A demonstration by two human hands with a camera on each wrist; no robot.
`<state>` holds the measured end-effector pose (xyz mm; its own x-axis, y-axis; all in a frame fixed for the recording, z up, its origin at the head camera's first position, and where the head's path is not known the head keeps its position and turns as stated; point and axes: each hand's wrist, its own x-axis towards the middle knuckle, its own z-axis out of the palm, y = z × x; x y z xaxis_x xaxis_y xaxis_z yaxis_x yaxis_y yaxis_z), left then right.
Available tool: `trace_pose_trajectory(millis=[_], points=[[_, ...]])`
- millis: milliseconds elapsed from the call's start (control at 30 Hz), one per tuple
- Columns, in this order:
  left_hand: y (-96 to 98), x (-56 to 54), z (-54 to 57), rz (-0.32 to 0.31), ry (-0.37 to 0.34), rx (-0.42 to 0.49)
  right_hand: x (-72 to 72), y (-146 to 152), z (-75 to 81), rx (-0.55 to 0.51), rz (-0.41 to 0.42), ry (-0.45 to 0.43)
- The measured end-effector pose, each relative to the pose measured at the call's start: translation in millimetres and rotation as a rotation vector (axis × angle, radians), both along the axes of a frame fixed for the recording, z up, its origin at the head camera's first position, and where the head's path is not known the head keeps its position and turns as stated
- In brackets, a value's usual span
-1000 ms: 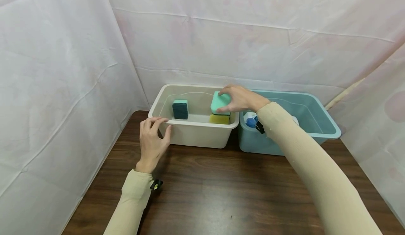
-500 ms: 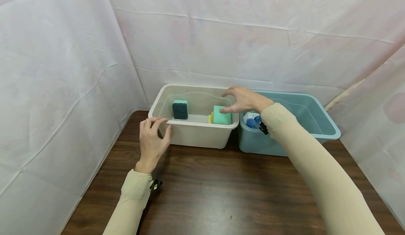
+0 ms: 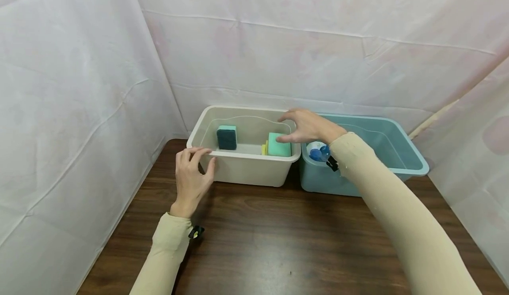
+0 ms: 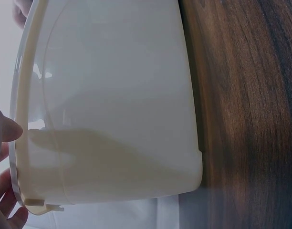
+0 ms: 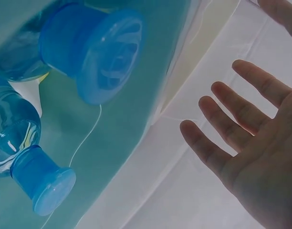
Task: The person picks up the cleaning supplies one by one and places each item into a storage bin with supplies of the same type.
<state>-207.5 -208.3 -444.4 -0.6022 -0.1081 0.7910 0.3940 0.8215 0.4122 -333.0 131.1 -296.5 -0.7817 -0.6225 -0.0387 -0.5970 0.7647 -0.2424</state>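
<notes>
My left hand (image 3: pixel 191 175) grips the front left corner of an off-white plastic bin (image 3: pixel 242 169), fingers bent over the rim and thumb at the front; the thumb and fingertips show at that rim in the left wrist view. Above the bin's right end, my right hand (image 3: pixel 308 126) has its fingers spread and nothing between them. A mint-green sponge (image 3: pixel 279 145) lies just below its thumb, and part of a yellow sponge (image 3: pixel 264 148) shows beside it. Farther left in the bin, a green sponge with a dark scouring side (image 3: pixel 226 138) stands upright.
Right of the off-white bin stands a blue-green bin (image 3: pixel 330 182), partly behind my right forearm. It contains clear bottles with blue caps (image 5: pixel 110 55). Both bins stand on a dark wooden table (image 3: pixel 254 233), with white cloth walls (image 3: pixel 278 65) behind and beside.
My right hand has let go of the mint-green sponge, which now lies in the off-white bin, and has drawn slightly to the right. The left hand has not moved.
</notes>
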Motion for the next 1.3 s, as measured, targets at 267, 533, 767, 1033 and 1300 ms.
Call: trace_pose_trajectory(millis=[267, 533, 767, 1033, 1300], points=[[-2.5, 0.8, -1.2, -0.004, 0.014, 0.011, 7.1, 0.5, 3.7, -0.078, 0.014, 0.01], [-3.8, 0.3, -1.1, -0.002, 0.013, 0.005, 14.6, 6.9, 8.4, -0.155, 0.007, 0.025], [-3.9, -0.2, -1.5, -0.005, 0.001, 0.001, 20.0, 14.9, 7.2, -0.177, 0.006, 0.055], [-5.1, -0.7, -2.2, -0.007, -0.002, 0.001, 30.9, 23.7, -0.5, -0.268, 0.007, 0.079], [-4.3, -0.7, -1.3, -0.003, 0.015, 0.008, 42.4, 32.1, -9.4, -0.357, -0.023, 0.075]])
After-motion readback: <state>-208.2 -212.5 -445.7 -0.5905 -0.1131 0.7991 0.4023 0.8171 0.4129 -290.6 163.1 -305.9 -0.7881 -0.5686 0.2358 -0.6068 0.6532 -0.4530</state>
